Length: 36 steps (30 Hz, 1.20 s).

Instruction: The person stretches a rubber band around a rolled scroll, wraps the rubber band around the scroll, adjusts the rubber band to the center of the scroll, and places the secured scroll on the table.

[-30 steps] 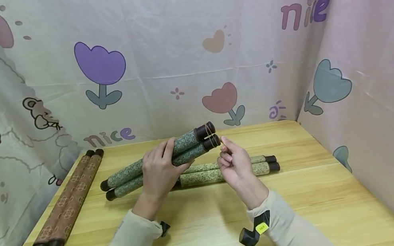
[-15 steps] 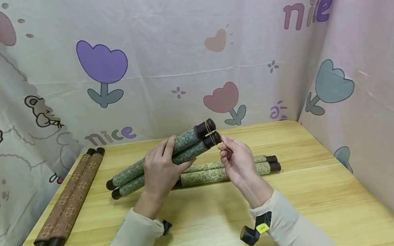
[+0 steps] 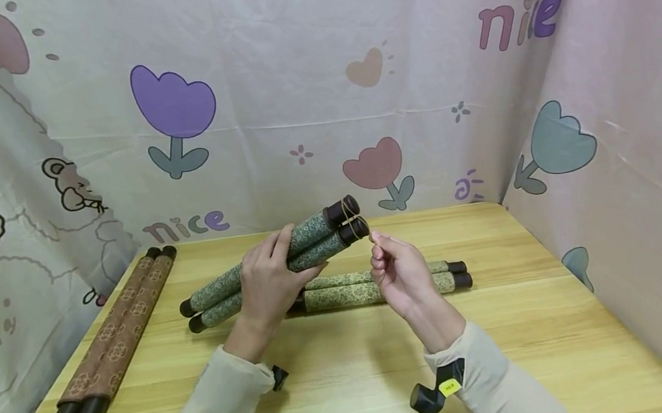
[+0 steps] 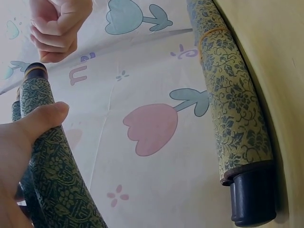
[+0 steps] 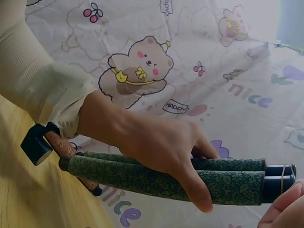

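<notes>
My left hand grips a green patterned scroll, rolled up as two rolls side by side with dark end knobs. The scroll tilts up to the right above the table. Around its right-hand knobs runs a thin tan rubber band. Thumb and forefinger of my right hand pinch that band at the lower knob, the other fingers curled in. In the right wrist view, the left hand's thumb lies across the green roll, and the band shows on the dark end.
Behind my hands, a yellow-green patterned scroll lies on the wooden table; a rubber band circles it in the left wrist view. A brown patterned scroll lies at the left edge. Printed curtains enclose the back and sides.
The green scroll's right end has risen slightly, and its left end has shifted a little to the right. My right hand has moved slightly right, still pinching the rubber band.
</notes>
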Available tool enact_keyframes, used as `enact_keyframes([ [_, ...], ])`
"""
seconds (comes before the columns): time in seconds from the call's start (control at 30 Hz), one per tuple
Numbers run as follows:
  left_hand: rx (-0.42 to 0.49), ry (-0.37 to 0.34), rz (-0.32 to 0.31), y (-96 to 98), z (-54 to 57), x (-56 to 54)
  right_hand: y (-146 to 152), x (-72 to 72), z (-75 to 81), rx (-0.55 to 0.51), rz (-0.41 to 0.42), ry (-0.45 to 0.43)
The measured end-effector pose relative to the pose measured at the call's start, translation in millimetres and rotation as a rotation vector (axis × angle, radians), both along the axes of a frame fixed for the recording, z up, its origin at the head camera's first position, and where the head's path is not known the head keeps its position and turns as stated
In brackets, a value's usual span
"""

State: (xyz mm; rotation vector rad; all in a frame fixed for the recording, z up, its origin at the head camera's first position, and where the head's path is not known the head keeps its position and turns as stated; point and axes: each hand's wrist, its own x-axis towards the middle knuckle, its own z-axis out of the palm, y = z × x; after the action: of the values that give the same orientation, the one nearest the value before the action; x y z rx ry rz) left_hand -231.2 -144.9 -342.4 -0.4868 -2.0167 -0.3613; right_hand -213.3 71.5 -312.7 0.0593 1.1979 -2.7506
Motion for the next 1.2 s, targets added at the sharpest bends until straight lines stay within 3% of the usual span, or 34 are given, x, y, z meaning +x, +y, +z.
enact_keyframes([
  [0.4, -0.022, -0.013, 0.037, -2.5, 0.2, -1.4, 3, -3.3, -9.9, 0.021, 0.117, 0.010],
  [0.6, -0.040, -0.031, 0.063, -4.1, -3.0, -1.3, 8, -10.7, -14.5, 0.142, 0.216, 0.082],
  [0.8, -0.074, -0.003, 0.095, -4.4, -5.9, -3.0, 14, -18.0, -17.0, 0.307, 0.246, 0.094],
  [1.0, -0.071, 0.043, 0.061, -2.5, -8.0, -4.3, 19, -23.2, -19.1, 0.269, 0.269, 0.065],
  [1.2, -0.073, 0.030, 0.069, -1.3, -9.5, -4.6, 23, -24.4, -19.2, 0.290, 0.328, 0.080],
])
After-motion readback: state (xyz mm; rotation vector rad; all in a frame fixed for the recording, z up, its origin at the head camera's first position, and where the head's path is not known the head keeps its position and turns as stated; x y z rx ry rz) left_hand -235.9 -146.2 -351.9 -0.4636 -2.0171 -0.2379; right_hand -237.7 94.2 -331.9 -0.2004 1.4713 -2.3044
